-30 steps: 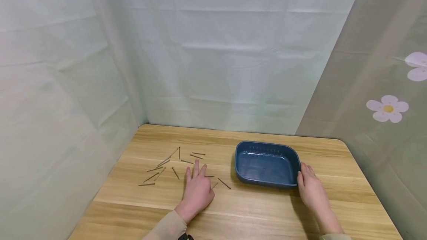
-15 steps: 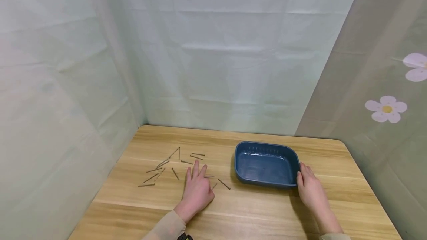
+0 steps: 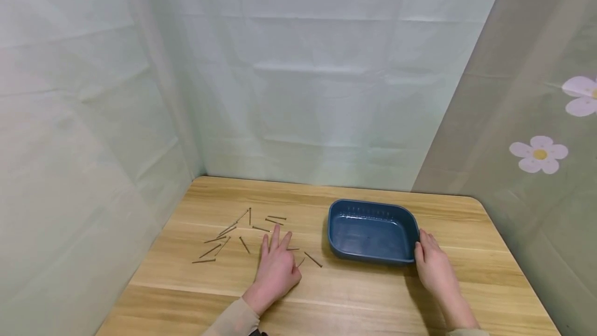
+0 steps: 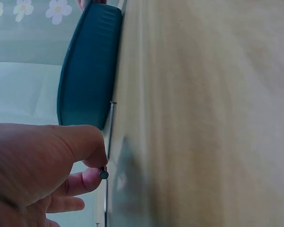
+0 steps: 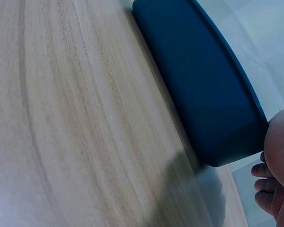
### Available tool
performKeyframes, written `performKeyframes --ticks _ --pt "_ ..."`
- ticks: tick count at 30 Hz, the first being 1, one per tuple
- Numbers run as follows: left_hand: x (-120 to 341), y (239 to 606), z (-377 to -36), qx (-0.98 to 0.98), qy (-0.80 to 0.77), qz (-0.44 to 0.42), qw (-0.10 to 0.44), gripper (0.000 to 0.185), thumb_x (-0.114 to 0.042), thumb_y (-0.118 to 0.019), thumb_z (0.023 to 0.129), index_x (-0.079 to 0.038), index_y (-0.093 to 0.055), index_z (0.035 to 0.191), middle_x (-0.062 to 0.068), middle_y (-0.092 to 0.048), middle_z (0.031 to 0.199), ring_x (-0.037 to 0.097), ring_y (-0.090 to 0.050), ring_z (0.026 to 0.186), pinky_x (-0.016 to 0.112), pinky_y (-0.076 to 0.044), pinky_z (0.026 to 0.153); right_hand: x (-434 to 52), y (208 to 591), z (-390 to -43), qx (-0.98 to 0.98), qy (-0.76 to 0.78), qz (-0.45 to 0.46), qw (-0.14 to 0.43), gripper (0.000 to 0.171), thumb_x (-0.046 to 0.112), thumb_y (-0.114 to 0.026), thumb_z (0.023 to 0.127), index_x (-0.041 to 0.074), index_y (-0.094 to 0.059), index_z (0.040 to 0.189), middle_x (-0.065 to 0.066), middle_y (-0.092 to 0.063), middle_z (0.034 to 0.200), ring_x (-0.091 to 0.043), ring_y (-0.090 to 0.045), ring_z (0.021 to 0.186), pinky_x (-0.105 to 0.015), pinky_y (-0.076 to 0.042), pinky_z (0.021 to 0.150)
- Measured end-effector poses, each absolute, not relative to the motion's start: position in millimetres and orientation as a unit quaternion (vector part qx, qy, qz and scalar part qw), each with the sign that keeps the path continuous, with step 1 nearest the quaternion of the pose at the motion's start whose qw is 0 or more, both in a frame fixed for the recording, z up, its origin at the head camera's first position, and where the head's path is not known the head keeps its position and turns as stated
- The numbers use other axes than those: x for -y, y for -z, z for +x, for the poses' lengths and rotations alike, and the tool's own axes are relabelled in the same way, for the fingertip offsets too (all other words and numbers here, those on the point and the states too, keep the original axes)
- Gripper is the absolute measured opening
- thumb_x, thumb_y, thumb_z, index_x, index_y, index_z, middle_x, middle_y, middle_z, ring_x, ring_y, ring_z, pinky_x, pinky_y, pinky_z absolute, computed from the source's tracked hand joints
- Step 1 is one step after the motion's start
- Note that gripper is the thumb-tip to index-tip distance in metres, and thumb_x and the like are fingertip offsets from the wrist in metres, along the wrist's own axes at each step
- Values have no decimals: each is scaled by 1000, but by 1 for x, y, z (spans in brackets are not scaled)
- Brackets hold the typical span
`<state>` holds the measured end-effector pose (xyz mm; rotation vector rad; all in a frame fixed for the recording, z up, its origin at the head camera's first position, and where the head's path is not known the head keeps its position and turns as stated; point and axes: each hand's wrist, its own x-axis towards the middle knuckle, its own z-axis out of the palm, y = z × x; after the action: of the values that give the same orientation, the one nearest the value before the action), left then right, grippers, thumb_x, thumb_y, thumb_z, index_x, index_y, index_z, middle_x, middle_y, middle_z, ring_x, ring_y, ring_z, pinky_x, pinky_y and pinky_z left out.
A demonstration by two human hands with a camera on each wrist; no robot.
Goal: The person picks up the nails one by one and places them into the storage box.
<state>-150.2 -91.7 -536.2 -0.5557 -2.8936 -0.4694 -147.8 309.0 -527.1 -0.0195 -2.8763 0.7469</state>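
In the head view my left hand is low over the table, its other fingers spread. Its thumb and index finger pinch a nail, whose round head shows between the fingertips in the left wrist view. A loose nail lies just right of this hand, and a nail lies partly behind it. My right hand rests against the right end of a blue plastic tray, with thumb and fingers along its outer side. The right wrist view shows the thumb at the tray's rim.
Several loose nails are scattered over the left part of the wooden table. Pale cloth hangs behind the table and along its sides. Printed flowers mark the right cloth.
The small nail by my left thumb has tilted slightly, and the left fingers have shifted a little. My right hand and the tray stay in place.
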Motion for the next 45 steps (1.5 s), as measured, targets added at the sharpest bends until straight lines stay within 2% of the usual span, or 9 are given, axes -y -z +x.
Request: performKeyframes --ticks 10,17,25,34,45 --pt "76 518 -158 947 206 -201 143 33 -13 -76 74 -25 -52 55 24 -58 151 54 -25 156 78 -22 118 -308 527 -149 965 -243 0 102 50 13 -49 112 -19 -44 150 -42 -45 152 -59 -42 143 -68 -35 116" --pt "52 496 -167 942 228 -209 132 29 -17 -78 77 -26 -58 58 21 -56 155 53 -25 157 77 -21 119 -310 527 -150 964 -243 4 107 49 12 -48 112 -19 -44 149 -42 -45 152 -60 -42 143 -69 -35 116" --pt "23 482 -175 940 238 -217 115 31 -19 -76 79 -28 -54 58 17 -52 160 51 -20 159 73 -18 123 -311 528 -150 965 -242 1 104 49 13 -47 112 -18 -44 150 -41 -45 152 -59 -42 143 -69 -35 116" --pt "-1 478 -184 941 227 -224 112 30 -23 -77 80 -28 -56 60 13 -49 163 49 -19 160 70 -20 124 -312 529 -151 967 -240 -4 89 51 14 -44 113 -19 -41 152 -42 -40 156 -61 -35 146 -70 -31 118" --pt "-25 478 -198 946 203 -231 99 34 -27 -76 84 -28 -55 58 12 -50 163 44 -15 162 68 -22 125 -313 531 -153 966 -230 12 113 48 11 -46 113 -21 -44 149 -42 -44 153 -62 -39 143 -70 -33 117"
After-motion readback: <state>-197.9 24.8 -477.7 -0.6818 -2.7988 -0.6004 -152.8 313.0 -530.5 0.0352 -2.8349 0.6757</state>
